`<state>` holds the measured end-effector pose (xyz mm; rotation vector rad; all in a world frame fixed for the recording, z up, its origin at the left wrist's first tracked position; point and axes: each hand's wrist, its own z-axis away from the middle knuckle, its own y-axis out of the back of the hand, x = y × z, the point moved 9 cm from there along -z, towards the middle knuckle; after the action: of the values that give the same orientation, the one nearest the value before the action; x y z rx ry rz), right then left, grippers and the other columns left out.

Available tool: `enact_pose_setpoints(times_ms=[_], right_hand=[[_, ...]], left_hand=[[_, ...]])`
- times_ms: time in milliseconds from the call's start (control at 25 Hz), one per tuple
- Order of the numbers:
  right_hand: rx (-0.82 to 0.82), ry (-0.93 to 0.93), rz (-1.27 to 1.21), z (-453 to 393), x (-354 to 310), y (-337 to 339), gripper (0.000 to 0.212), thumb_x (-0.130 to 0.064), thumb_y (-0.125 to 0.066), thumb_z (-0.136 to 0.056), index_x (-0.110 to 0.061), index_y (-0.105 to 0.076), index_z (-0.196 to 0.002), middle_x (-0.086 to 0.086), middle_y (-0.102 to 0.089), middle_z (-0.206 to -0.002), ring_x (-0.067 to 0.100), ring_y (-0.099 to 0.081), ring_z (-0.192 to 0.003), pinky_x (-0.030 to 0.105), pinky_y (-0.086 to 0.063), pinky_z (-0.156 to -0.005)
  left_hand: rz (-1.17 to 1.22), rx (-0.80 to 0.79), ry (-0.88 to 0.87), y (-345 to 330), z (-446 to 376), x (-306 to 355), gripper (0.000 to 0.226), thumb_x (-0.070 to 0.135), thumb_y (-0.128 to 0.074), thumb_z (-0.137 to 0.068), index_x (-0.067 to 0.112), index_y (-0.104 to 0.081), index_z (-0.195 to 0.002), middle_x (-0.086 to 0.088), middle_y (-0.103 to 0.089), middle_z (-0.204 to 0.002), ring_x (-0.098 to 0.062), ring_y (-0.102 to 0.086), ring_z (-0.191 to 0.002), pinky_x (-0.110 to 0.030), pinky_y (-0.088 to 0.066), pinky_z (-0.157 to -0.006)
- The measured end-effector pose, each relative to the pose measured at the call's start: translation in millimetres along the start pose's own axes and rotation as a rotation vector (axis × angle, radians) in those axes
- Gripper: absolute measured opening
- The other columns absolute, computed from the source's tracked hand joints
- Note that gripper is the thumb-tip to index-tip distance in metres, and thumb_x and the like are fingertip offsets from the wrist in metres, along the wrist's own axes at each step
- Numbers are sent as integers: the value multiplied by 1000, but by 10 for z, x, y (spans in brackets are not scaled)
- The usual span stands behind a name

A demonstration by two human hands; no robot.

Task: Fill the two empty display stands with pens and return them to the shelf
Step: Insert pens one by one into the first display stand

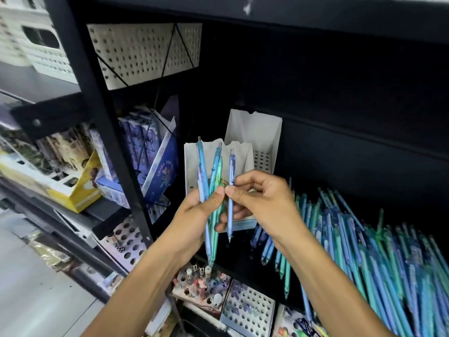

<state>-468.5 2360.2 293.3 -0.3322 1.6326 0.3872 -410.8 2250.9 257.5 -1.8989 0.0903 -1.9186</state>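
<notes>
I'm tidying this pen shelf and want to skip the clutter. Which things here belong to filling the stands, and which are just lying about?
Part of the job:
left hand holding a bunch of pens
right hand pinching a single blue pen
two white display stands
pile of loose pens

Just lying about:
yellow box
blue boxes
perforated trays

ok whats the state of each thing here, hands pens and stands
left hand: grips a bunch of pens, tips down
right hand: pinches a single blue pen, upright
front stand: on the shelf, no pens seen in it
rear stand: behind it, looks empty
loose pens: heaped on the shelf
</notes>
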Motion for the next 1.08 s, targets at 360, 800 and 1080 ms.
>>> enact_pose_setpoints(times_ms=[360, 800, 1080], right_hand=[[106, -15, -131, -55, 71, 18, 1, -7, -61, -96, -7, -62, -96, 9, -72, -79, 19, -67, -61, 27, -57, -54], [57, 288, 329, -697, 126, -624, 9, -25, -54, -101, -21, -53, -109, -4, -71, -106, 16, -69, -91, 47, -57, -80], [45, 258, 236, -532, 128, -533, 7, -23, -55, -101, -18, -51, -103, -3, -72, -94, 14, -72, -77, 43, -60, -68]], left_hand=[[-300, 70, -202, 305, 167, 133, 17, 17, -47, -103, 10, -61, -109, -1, -66, -80, -11, -50, -56, -24, -42, -52], [-530, 210, -299, 777, 214, 13, 22, 31, -46, -101, 27, -63, -114, 0, -55, -60, -18, -58, -62, -27, -42, -65], [-406, 246, -289, 891, 286, -37, 19, 30, -47, -102, 36, -64, -106, -8, -67, -98, -24, -58, -64, -38, -46, -58]])
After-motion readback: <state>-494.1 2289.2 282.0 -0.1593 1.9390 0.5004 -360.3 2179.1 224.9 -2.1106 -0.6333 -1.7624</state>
